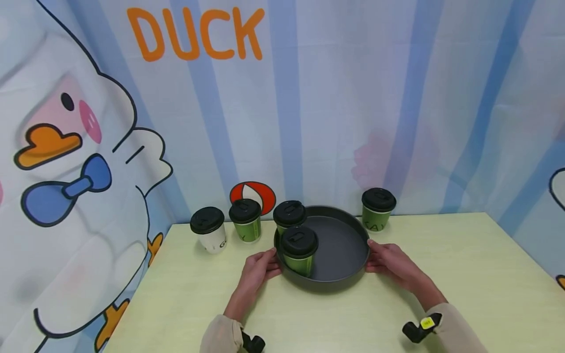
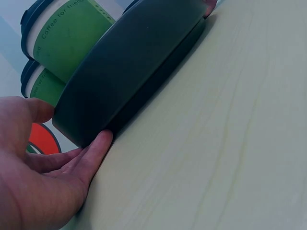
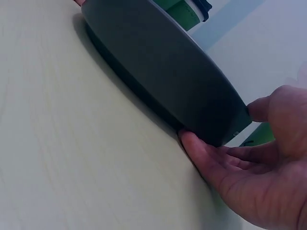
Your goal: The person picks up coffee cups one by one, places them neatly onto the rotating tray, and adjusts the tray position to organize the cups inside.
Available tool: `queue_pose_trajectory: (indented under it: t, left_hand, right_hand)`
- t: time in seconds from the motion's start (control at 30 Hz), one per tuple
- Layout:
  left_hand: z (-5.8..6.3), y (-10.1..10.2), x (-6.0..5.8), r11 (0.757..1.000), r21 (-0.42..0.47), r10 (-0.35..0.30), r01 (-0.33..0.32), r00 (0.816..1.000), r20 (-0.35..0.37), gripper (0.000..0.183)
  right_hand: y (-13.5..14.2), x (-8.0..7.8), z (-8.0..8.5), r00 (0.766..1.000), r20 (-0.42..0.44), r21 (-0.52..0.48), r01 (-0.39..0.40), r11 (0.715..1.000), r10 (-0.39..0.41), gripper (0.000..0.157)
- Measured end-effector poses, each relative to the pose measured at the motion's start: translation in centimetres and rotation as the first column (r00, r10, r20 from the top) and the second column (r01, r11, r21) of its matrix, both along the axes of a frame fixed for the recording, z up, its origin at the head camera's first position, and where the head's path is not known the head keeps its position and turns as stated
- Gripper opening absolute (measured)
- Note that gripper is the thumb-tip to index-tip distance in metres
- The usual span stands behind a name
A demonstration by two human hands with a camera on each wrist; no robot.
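Observation:
A round dark grey pan (image 1: pixel 337 245) sits low over the table between both hands. My left hand (image 1: pixel 257 269) grips its left side, thumb at the rim and fingers tucked at the lower edge, as the left wrist view shows. On the opposite side my right hand (image 1: pixel 395 264) holds it the same way, its thumb (image 3: pixel 259 109) against the rim. Inside the pan, at the left, stands a green paper coffee cup (image 1: pixel 299 264) with a black lid. Close behind it is another green lidded cup (image 1: pixel 289 214); its base is hidden.
Left of the pan, a white cup (image 1: pixel 214 240) and a green cup (image 1: pixel 248 230), both black-lidded, stand on the pale table (image 1: pixel 176 304). Another green cup (image 1: pixel 376 218) is behind the right hand. A duck-printed cloth (image 1: pixel 326 108) hangs at the table's back edge.

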State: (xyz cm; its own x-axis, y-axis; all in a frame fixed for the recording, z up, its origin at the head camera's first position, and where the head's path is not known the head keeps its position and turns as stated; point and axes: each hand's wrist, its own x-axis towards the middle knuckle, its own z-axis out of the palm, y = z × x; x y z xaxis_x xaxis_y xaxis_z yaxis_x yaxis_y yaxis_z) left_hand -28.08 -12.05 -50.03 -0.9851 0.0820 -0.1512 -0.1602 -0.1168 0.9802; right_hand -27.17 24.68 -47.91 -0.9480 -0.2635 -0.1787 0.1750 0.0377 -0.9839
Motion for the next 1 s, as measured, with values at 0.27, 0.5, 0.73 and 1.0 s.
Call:
queue_pose_trajectory:
  t: [0.27,0.5,0.73,1.0]
  left_hand:
    - [0.0,0.0,-0.2,1.000,0.002,-0.003,0.003,1.000,0.001,0.042]
    - [0.2,0.0,-0.1,1.000,-0.008,-0.008,0.008,1.000,-0.003,0.043]
    - [0.0,0.1,0.0,1.000,-0.004,-0.007,0.007,1.000,0.000,0.043]
    - [0.0,0.1,-0.1,0.999,-0.032,-0.001,0.002,1.000,0.017,0.045]
  right_hand:
    - [0.9,0.5,0.0,0.991,0.039,-0.023,-0.130,0.991,0.131,0.048]
    - [0.4,0.4,-0.1,0.999,-0.002,-0.003,-0.040,0.999,0.040,0.058]
    - [0.5,0.5,-0.4,0.998,-0.004,0.008,-0.061,0.998,0.061,0.051]
    - [0.8,0.7,-0.3,0.996,0.001,-0.010,-0.093,0.996,0.093,0.056]
